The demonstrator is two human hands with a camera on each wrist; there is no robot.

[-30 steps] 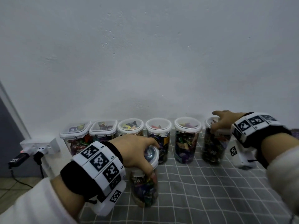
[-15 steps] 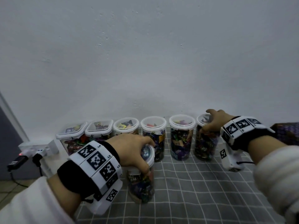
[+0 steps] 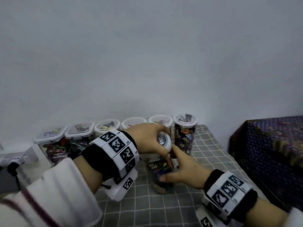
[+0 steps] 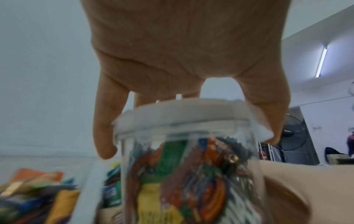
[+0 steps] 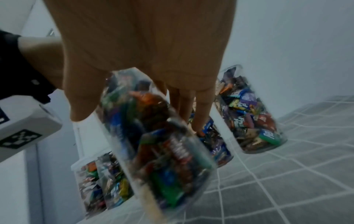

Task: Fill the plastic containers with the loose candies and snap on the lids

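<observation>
A clear round container [image 3: 161, 172] packed with wrapped candies stands on the grey checked cloth [image 3: 164, 210], in front of the row. My left hand [image 3: 157, 141] reaches down from above, and its fingers [image 4: 104, 136] curl over the rim of the white lid [image 4: 182, 115] on top. My right hand [image 3: 170, 164] wraps the container's body [image 5: 159, 136] from the right, thumb in front and fingers behind. The container looks tilted in the right wrist view.
Several lidded, candy-filled containers line the wall, from a square one [image 3: 50, 136] at the left to a round one [image 3: 185, 128] at the right. A dark patterned box [image 3: 270, 153] stands at the right. A power strip [image 3: 14, 158] lies at the left.
My right hand has left the rightmost container in the row and come down to take hold of the front container's body. My left hand stays on the lid.
</observation>
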